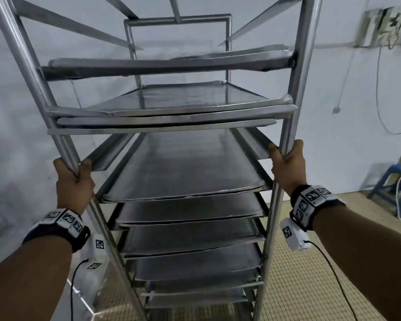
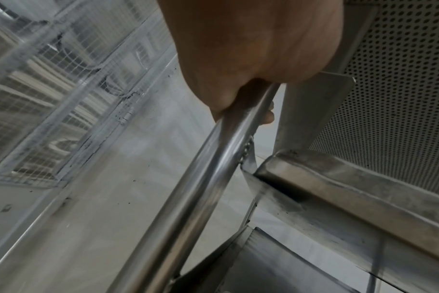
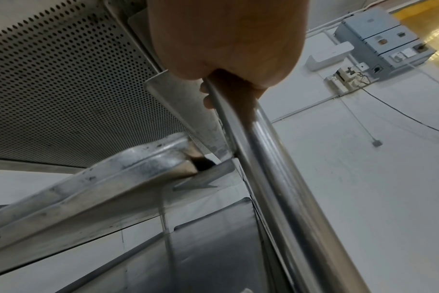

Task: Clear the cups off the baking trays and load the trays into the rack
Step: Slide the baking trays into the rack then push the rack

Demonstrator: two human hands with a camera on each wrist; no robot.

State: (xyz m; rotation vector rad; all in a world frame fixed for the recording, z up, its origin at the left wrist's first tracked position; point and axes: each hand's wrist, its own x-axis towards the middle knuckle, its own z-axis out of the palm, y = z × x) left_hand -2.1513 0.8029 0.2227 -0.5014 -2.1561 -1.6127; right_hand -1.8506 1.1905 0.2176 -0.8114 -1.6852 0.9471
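Observation:
A tall steel tray rack [image 1: 299, 72] fills the head view, tilted in the picture. Several metal baking trays [image 1: 183, 172] sit on its rails, one above another, some perforated. No cups are in view. My left hand [image 1: 73, 179] grips the rack's front left post [image 2: 188, 198], fingers curled round the tube. My right hand [image 1: 287, 165] grips the front right post [image 3: 276, 178] the same way. Both wrist views look up along the posts at the underside of a perforated tray [image 2: 401, 99] [image 3: 63, 89].
A pale wall stands behind the rack. A blue stool [image 1: 389, 191] is on the tiled floor [image 1: 310, 274] at the right. Electrical boxes [image 1: 384, 26] [image 3: 379, 43] with hanging cables are mounted on the right wall. A wire-mesh panel [image 2: 38, 89] is at the left.

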